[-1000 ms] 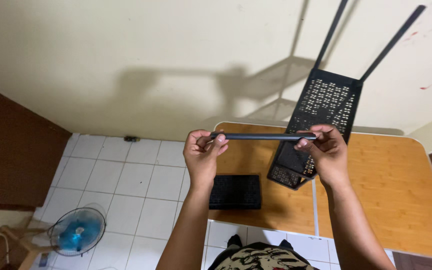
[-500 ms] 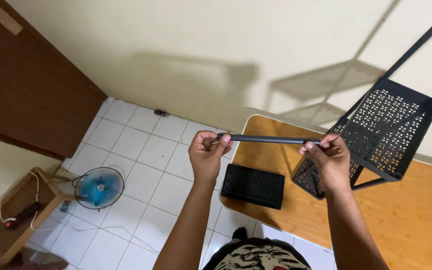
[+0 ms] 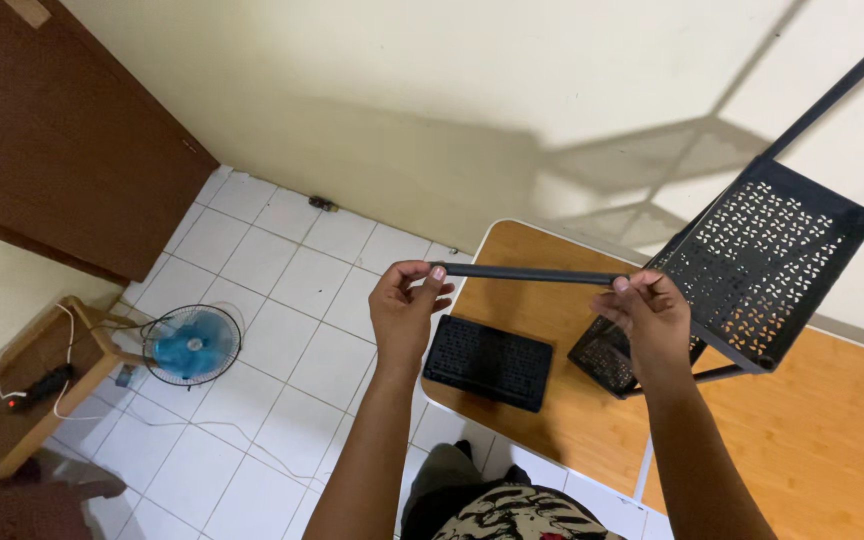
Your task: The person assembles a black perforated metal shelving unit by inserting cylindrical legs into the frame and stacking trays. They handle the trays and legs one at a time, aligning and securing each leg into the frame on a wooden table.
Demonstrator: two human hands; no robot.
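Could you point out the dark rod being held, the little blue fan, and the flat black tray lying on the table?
dark rod [image 3: 527,272], head view, on the middle of its length between both hands.
blue fan [image 3: 192,345], head view, on its blue blades.
flat black tray [image 3: 487,362], head view, on its perforated top.

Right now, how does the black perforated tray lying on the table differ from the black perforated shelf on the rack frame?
The flat tray is loose and lies flat on the wooden table; the rack shelf is fixed to dark rods and stands tilted. The tray looks smaller, the shelf larger. Both are black perforated metal.
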